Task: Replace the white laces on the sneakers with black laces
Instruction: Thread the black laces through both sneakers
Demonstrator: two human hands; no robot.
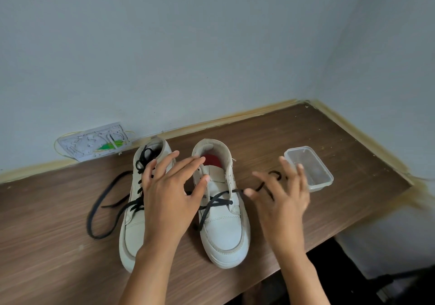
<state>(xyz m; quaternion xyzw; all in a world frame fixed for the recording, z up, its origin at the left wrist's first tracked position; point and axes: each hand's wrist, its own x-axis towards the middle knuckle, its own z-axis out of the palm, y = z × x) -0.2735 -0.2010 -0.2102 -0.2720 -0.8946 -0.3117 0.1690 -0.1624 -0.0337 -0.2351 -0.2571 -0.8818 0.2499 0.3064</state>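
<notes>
Wooden table (306, 139) — clear tub (308, 168) beside sneakers (223, 224), both hands (168, 196) spread — nothing gripped.

Bare table (294, 139) lay behind the two sneakers (221, 210), up to the wall (188, 57); a clear tub (310, 168) blocked the right side; a black lace (101, 208) looped across the left; a wall plate (94, 143) sat at the back left; the near left was open.

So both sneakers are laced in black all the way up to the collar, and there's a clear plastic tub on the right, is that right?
Not quite. In the head view only the left sneaker is laced in black to the collar. The right sneaker has black lace only through its lower eyelets. The clear plastic tub does sit on the right.
</notes>
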